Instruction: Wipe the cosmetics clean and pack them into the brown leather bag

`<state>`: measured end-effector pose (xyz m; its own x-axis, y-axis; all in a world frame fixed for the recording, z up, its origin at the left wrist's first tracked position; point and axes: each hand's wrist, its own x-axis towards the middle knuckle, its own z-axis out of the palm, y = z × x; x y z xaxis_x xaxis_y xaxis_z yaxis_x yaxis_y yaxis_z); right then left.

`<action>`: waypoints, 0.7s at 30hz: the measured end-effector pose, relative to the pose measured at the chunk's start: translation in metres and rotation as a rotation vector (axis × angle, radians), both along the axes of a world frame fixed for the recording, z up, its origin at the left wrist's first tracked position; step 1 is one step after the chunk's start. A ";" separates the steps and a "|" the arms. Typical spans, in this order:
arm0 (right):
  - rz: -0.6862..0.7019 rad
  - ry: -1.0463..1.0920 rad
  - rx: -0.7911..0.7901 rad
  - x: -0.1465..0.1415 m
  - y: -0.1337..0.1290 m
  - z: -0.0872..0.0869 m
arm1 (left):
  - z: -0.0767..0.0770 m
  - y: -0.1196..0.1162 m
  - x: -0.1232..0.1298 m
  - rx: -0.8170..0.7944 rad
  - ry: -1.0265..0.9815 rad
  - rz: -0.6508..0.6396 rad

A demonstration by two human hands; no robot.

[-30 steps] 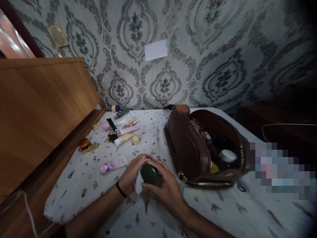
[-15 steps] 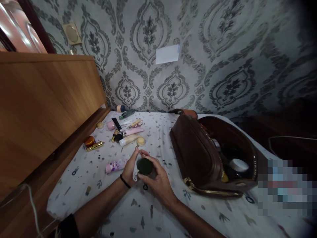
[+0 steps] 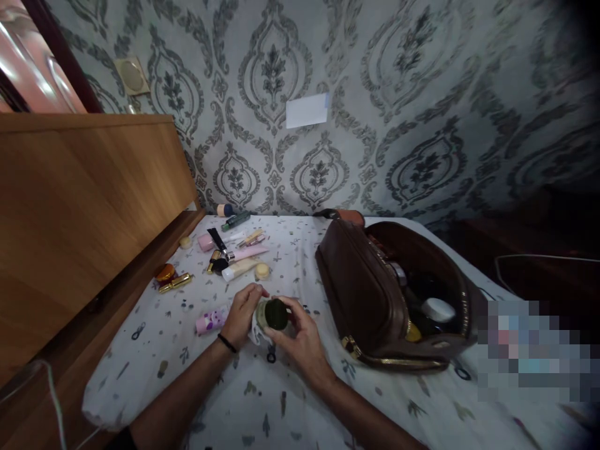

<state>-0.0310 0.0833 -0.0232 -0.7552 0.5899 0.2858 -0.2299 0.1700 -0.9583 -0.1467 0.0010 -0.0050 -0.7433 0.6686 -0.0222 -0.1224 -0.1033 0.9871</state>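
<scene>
Both hands meet over the bed in the middle of the view. My right hand [image 3: 300,334] grips a small round jar with a dark green top [image 3: 276,314], fingers above and thumb below. My left hand [image 3: 242,314] is closed round a crumpled white wipe [image 3: 255,332], pressed to the jar's left side. Part of the wipe and some left fingers are hidden behind the jar. Just left of my left hand lies a pink-and-purple printed tube [image 3: 212,320]. A small cream-lidded pot [image 3: 262,270] sits beyond the hands.
An open brown leather bag [image 3: 365,287] stands at the right, with a white-lidded jar [image 3: 438,309] inside. Several tubes, including a cream tube [image 3: 241,269], and a gold lipstick [image 3: 175,283] lie at the far left. A wooden cabinet [image 3: 94,206] borders the left side.
My hands have turned the jar slightly, so more of its pale green side shows. The wipe now hangs lower beneath it. The whole view has shifted a little.
</scene>
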 end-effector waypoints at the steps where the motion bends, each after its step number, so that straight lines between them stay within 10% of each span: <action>1: -0.039 -0.015 0.019 -0.001 0.001 -0.001 | 0.002 -0.002 -0.003 -0.021 0.052 0.010; 21: 0.020 -0.229 0.314 0.000 -0.001 -0.008 | 0.027 -0.021 -0.104 -0.636 0.987 0.315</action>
